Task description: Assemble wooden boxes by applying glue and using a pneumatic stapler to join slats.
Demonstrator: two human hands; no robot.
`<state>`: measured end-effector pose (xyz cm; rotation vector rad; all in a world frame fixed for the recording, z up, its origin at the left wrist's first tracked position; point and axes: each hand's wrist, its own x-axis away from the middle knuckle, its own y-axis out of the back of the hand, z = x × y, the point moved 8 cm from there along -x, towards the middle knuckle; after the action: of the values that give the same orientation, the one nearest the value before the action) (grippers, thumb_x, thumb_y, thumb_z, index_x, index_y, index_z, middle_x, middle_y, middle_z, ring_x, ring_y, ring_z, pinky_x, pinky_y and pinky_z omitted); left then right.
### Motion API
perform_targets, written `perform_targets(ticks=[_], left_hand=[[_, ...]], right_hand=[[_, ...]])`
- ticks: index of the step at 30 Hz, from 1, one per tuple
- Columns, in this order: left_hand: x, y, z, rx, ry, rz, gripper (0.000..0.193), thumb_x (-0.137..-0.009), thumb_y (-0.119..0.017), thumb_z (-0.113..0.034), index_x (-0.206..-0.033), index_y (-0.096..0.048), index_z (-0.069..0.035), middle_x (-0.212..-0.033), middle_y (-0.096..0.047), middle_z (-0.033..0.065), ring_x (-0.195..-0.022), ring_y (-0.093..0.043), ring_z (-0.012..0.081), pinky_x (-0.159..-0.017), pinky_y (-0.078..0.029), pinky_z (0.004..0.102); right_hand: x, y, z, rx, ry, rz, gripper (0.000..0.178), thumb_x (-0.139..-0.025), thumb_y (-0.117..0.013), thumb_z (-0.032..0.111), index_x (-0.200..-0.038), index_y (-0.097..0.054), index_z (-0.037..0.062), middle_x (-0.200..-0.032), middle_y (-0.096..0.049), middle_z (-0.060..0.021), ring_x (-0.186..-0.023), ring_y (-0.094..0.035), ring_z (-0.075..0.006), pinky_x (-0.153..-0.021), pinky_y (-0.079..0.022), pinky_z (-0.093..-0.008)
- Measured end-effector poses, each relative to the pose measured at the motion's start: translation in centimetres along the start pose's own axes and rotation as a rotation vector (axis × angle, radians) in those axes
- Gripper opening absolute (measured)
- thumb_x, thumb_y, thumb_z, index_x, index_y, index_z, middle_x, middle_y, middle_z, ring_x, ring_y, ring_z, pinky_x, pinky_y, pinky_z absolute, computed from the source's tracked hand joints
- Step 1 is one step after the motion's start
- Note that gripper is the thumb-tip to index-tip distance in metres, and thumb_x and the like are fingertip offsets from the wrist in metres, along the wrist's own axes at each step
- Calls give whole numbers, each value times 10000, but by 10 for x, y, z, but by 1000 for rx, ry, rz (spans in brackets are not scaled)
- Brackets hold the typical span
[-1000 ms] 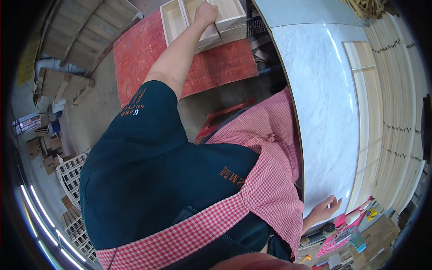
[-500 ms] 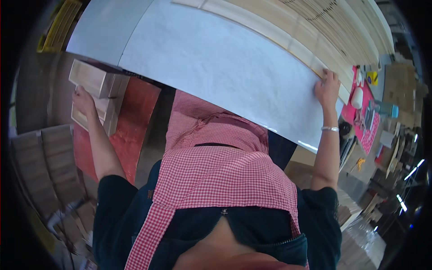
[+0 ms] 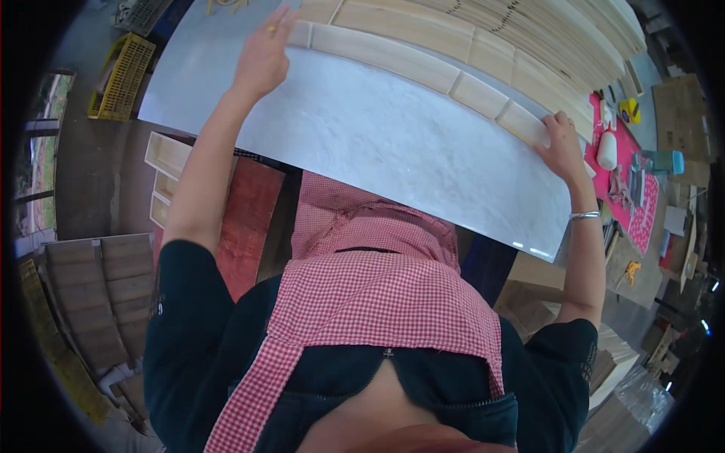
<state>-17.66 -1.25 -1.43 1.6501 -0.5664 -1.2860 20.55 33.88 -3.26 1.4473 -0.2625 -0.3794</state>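
Observation:
A long, pale wooden compartment box (image 3: 393,57) lies along the far side of the white marbled tabletop (image 3: 393,128), its divided side facing me. My right hand (image 3: 560,147) grips its right end, fingers over the far edge and thumb on the near side. At the opposite end is my left hand (image 3: 263,64), fingers stretched away from me and slightly blurred. Whether it touches the box I cannot tell.
Pale wooden pieces (image 3: 544,38) are stacked at the back right. A white bottle (image 3: 606,151) stands on a pink cloth to the right. Small wooden boxes (image 3: 168,155) sit on a red board (image 3: 253,219) below the table's left edge. A yellow crate (image 3: 121,79) is farther left.
My left hand has left the small boxes and moved up across the table to the long box's left end. The long box now shows its compartments toward me; my right hand stays at its right end.

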Motion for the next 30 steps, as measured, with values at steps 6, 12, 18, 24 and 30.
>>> perform_targets(ticks=[6, 12, 18, 24, 30], left_hand=[[-15, -27, 19, -281, -11, 380, 365, -824, -581, -38, -1185, -622, -77, -1201, -652, 106, -1131, -589, 336, -940, -491, 412], [30, -14, -30, -23, 6, 663, 172, -838, -585, -72, -997, -635, -30, -999, -681, 139, -1000, -614, 346, -868, -505, 444], [52, -16, -73, 448, 29, 434, 552, -823, -471, -16, -1372, -479, -77, -1161, -664, 166, -968, -645, 317, -841, -528, 429], [54, -21, -84, 776, 470, 584, 380, -907, -539, -120, -1283, -575, -78, -1141, -641, 132, -838, -623, 221, -696, -547, 307], [70, -21, -102, 829, 550, 509, 332, -950, -584, -213, -1257, -600, -85, -1087, -663, 135, -746, -648, 203, -652, -576, 291]], right_hand=[[10, 40, 18, 40, -84, -16, 189, -846, -680, 145, -992, -590, 65, -957, -657, -140, -878, -628, -356, -739, -509, -431], [25, 27, 30, 10, -247, -154, 299, -880, -625, 167, -1161, -576, 74, -813, -680, -203, -734, -648, -431, -659, -502, -518], [18, 5, 108, -380, -250, -137, 477, -861, -601, 101, -1331, -551, 44, -780, -677, -246, -694, -642, -442, -644, -507, -491], [31, -9, 198, -633, 29, -66, 267, -865, -674, 129, -1114, -679, 33, -765, -649, -167, -692, -617, -336, -681, -486, -413], [38, 3, 257, -39, 468, -237, 211, -857, -751, 270, -863, -699, 66, -783, -582, -55, -730, -558, -223, -725, -420, -332]])
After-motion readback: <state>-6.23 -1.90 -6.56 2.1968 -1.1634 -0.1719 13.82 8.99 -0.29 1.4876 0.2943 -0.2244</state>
